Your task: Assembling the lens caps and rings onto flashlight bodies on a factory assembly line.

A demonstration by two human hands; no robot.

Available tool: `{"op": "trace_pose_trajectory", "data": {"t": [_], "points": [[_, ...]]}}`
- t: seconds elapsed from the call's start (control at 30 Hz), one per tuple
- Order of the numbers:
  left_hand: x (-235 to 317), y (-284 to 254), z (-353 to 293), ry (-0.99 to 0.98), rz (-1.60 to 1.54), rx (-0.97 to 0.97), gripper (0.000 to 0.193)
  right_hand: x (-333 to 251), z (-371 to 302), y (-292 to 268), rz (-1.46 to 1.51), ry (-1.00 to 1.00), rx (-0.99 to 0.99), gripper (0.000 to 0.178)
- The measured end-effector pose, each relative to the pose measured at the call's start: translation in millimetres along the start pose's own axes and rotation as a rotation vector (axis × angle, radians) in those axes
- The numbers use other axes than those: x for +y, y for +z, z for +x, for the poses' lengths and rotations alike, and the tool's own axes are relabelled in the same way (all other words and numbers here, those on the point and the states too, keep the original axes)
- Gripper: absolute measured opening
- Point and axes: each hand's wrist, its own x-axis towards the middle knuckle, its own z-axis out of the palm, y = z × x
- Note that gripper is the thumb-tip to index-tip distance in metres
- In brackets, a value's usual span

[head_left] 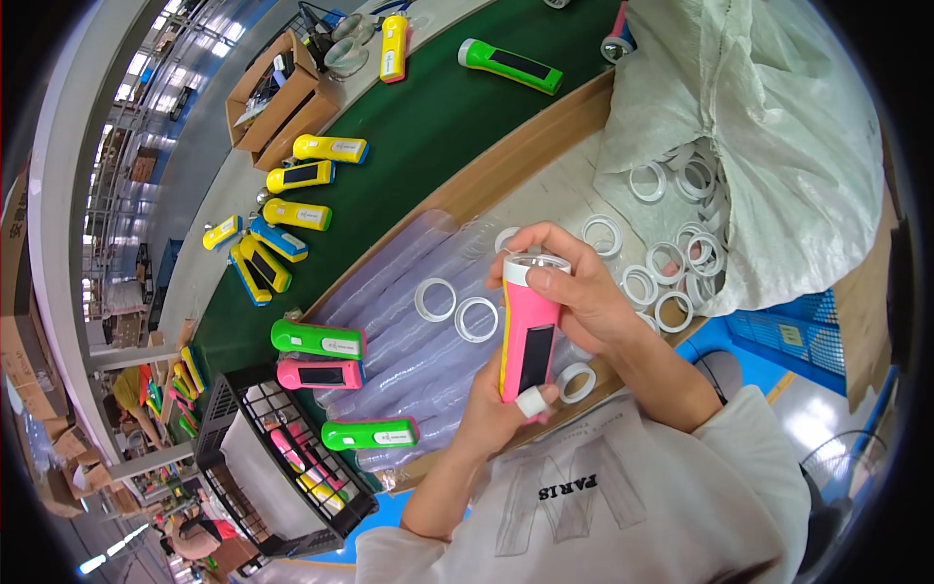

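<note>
A pink and yellow flashlight (531,336) with a dark panel stands upright between my hands, its clear lens facing up. My left hand (493,407) is wrapped round its lower body, with white tape on the thumb. At the top, my right hand (587,290) grips the white ring (526,270) around the lens, thumb in front and fingers behind. Loose white rings (477,319) lie on the clear plastic sheeting (389,336) beside the flashlight. More rings (667,263) are heaped at the mouth of a white woven sack (769,146).
Several yellow, blue and green flashlights (297,214) lie on the green belt (418,127). Green and pink flashlights (316,374) rest at the sheeting's left edge. A black crate (341,521) holds more at lower left. An open cardboard box (282,102) stands beyond the belt.
</note>
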Motion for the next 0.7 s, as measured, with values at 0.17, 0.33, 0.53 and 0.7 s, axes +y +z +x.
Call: {"op": "trace_pose_trajectory", "data": {"t": [0.17,0.33,0.53,0.7], "points": [[-17,16,-13,-0.071,-0.700,-0.424,0.051,16,0,8,0.348,-0.045,-0.104,0.028],[-22,24,-23,-0.062,-1.011,-0.660,0.066,27,3,12,0.592,-0.069,-0.320,0.029],[-32,2,-13,0.246,0.317,0.120,0.046,12,-13,9,0.176,-0.123,-0.069,0.026],[-8,-1,-6,0.052,-0.168,-0.063,0.044,7,-10,6,0.072,0.002,0.106,0.024]]}}
